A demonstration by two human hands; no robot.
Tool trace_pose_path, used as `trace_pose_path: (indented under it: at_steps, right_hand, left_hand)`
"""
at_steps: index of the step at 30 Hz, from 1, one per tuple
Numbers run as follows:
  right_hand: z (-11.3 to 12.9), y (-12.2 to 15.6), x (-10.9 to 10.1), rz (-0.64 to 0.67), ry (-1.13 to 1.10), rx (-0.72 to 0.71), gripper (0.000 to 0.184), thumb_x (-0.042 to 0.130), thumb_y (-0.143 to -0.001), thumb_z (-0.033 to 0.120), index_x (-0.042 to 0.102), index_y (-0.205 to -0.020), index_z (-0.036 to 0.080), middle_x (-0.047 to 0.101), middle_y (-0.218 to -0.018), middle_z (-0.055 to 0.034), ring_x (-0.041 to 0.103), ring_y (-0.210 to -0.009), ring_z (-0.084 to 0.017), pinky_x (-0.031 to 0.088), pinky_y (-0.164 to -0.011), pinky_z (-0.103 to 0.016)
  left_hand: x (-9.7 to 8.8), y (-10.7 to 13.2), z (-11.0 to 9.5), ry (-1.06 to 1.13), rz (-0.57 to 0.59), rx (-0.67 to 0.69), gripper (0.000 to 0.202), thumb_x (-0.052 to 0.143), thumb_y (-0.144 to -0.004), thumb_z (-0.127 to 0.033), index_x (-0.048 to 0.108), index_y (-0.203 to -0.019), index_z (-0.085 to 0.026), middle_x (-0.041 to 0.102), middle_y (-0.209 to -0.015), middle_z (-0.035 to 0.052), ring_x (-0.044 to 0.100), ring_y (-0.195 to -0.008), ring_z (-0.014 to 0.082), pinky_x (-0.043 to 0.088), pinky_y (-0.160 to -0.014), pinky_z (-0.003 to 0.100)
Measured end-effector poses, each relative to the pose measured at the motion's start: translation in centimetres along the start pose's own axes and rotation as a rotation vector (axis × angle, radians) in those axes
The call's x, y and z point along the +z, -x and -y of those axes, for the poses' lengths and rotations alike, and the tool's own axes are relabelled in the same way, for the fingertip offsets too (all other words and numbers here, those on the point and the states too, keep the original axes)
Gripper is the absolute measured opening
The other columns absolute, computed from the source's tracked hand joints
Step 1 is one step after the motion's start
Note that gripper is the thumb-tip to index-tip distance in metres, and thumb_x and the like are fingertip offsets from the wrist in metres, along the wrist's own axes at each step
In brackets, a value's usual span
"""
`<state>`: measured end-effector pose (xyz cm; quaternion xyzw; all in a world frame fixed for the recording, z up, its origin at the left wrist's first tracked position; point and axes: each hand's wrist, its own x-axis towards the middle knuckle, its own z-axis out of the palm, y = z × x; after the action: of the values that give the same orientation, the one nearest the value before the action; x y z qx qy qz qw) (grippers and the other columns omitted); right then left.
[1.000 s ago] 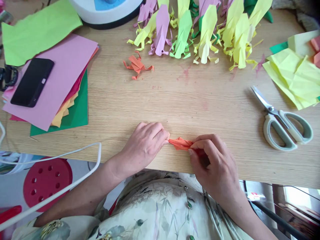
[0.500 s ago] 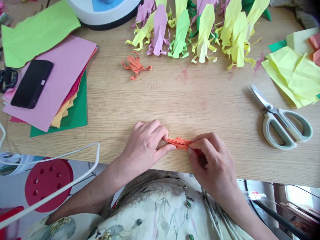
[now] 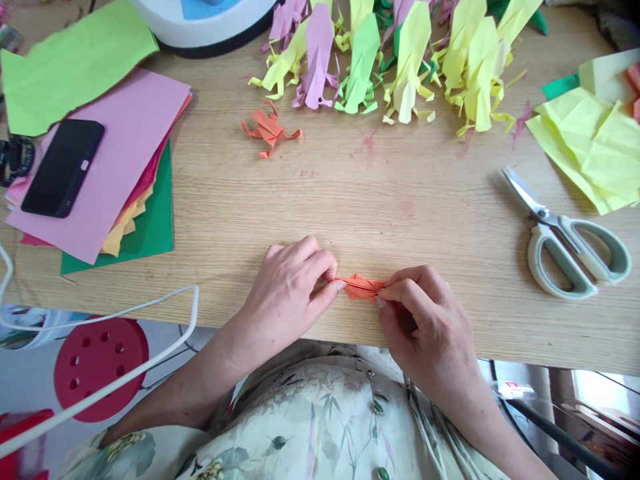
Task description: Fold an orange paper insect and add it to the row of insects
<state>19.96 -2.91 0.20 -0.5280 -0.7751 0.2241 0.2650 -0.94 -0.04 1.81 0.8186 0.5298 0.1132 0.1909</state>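
orange paper piece (image 3: 364,287): folded narrow, near edge of table (image 3: 225,213), between the hands; folding judged well advanced but unfinished, no splayed limbs showing, unlike the orange figure (image 3: 270,129) beyond. left hand (image 3: 296,283): thumb and forefinger pinching its left tip. right hand (image 3: 431,323): fingertips closed on its right end. folded paper figures (image 3: 364,63): several, seemingly done, far side. scissors (image 3: 565,243): right, apart from hands, not in the way. phone (image 3: 64,168): left, atop paper sheets (image 3: 133,127).
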Motion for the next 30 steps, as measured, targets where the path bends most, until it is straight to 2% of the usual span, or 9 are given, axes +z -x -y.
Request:
trace_pose_path:
  at_steps: [12, 16, 18, 21, 24, 26, 30]
  right_hand:
    - [0.2, -0.3, 0.1, 0.009, 0.028, 0.025, 0.015, 0.055, -0.090, 0.010, 0.052, -0.079, 0.020, 0.058, -0.089, -0.0036, 0.052, -0.075, -0.015, 0.040, -0.066, -0.032]
    - [0.2, -0.4, 0.2, 0.009, 0.052, 0.011, 0.015, 0.055, -0.090, 0.010, 0.052, -0.079, 0.020, 0.057, -0.088, -0.0037, 0.050, -0.074, -0.016, 0.039, -0.066, -0.033]
    - [0.2, -0.4, 0.2, 0.001, 0.055, 0.006, 0.015, 0.054, -0.090, 0.011, 0.052, -0.079, 0.020, 0.057, -0.088, -0.0038, 0.050, -0.074, -0.016, 0.039, -0.066, -0.033]
    - [0.2, -0.5, 0.3, -0.002, 0.042, 0.004, 0.015, 0.053, -0.091, 0.011, 0.053, -0.079, 0.020, 0.057, -0.086, -0.0038, 0.051, -0.074, -0.016, 0.039, -0.065, -0.032]
    - [0.1, -0.4, 0.3, 0.000, 0.033, 0.000, 0.014, 0.054, -0.091, 0.012, 0.053, -0.080, 0.020, 0.058, -0.087, -0.0042, 0.052, -0.074, -0.016, 0.041, -0.065, -0.033]
    - [0.0, -0.3, 0.2, 0.002, 0.018, -0.004, 0.012, 0.055, -0.091, 0.013, 0.053, -0.083, 0.020, 0.059, -0.090, -0.0049, 0.054, -0.077, -0.017, 0.043, -0.067, -0.033]
    - [-0.1, 0.1, -0.4, 0.014, -0.091, 0.023, 0.006, 0.059, -0.091, 0.014, 0.056, -0.092, 0.019, 0.060, -0.100, -0.0067, 0.059, -0.089, -0.018, 0.048, -0.077, -0.034]
  left_hand:
    - [-0.3, -0.3, -0.4, -0.017, 0.032, -0.040, 0.011, 0.058, -0.092, -0.020, 0.055, -0.082, -0.018, 0.056, -0.085, -0.0012, 0.056, -0.081, 0.0147, 0.036, -0.076, 0.031]
    - [-0.1, -0.2, -0.3, -0.016, -0.004, 0.012, 0.007, 0.059, -0.092, -0.019, 0.058, -0.085, -0.018, 0.060, -0.087, 0.0005, 0.058, -0.084, 0.0157, 0.041, -0.077, 0.032]
    - [0.3, 0.2, -0.3, 0.002, -0.078, 0.107, 0.006, 0.057, -0.093, -0.016, 0.062, -0.095, -0.018, 0.063, -0.093, 0.0026, 0.060, -0.089, 0.0166, 0.045, -0.080, 0.033]
    - [1.1, 1.3, -0.4, -0.019, -0.166, 0.314, 0.028, 0.054, -0.094, -0.011, 0.061, -0.121, -0.016, 0.068, -0.117, 0.0067, 0.061, -0.109, 0.0191, 0.049, -0.093, 0.035]
    - [1.8, 2.3, -0.6, -0.098, -0.105, 0.445, 0.042, 0.052, -0.096, -0.010, 0.049, -0.138, -0.007, 0.057, -0.141, 0.0129, 0.047, -0.137, 0.0232, 0.043, -0.112, 0.038]
    - [2.0, 2.7, -0.6, -0.148, -0.042, 0.448, 0.046, 0.052, -0.097, -0.013, 0.044, -0.142, -0.003, 0.050, -0.148, 0.0152, 0.041, -0.143, 0.0247, 0.039, -0.117, 0.038]
    - [1.8, 2.9, -0.6, -0.211, 0.041, 0.434, 0.052, 0.048, -0.101, -0.027, 0.039, -0.146, -0.003, 0.042, -0.154, 0.0159, 0.035, -0.146, 0.0270, 0.035, -0.120, 0.045]
